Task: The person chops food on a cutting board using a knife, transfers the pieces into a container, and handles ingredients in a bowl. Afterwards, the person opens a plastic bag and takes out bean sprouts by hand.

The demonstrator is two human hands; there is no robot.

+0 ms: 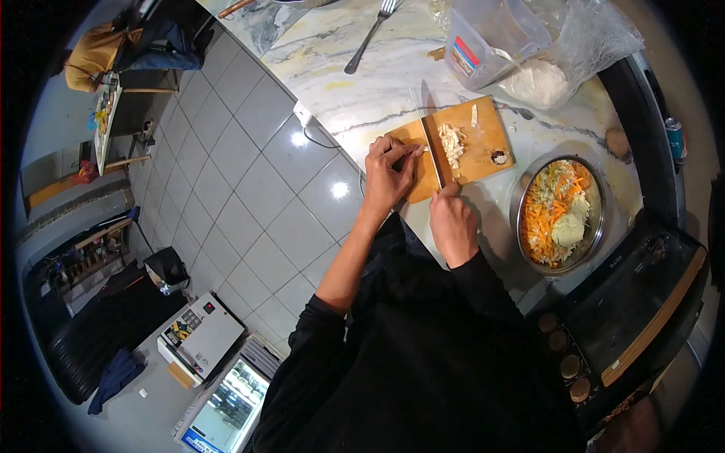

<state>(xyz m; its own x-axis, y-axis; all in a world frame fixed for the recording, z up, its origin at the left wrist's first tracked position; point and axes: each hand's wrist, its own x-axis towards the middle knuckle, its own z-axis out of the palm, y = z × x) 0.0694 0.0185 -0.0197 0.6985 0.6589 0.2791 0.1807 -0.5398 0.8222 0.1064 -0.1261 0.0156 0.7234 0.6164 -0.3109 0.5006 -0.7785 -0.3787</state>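
A knife (431, 143) stands on edge across a wooden cutting board (487, 143), and my right hand (454, 221) is closed round its handle at the near edge. Left of the blade, my left hand (391, 171) pinches a small pale piece (424, 149) against the board. Chopped pale pieces (452, 145) lie in a heap just right of the blade, with a longer strip (474, 115) beyond them. A small dark-and-white piece (498, 157) rests near the board's right edge. To the right is a metal bowl (601, 226) of shredded orange and pale food with a pale green mound.
Beyond the board are a fork (371, 36), a plastic container (495, 38) and a plastic bag (600, 38) around a whitish lump. A black appliance (627, 302) stands at the right. At the far left, a person (98, 57) sits by a table (108, 124).
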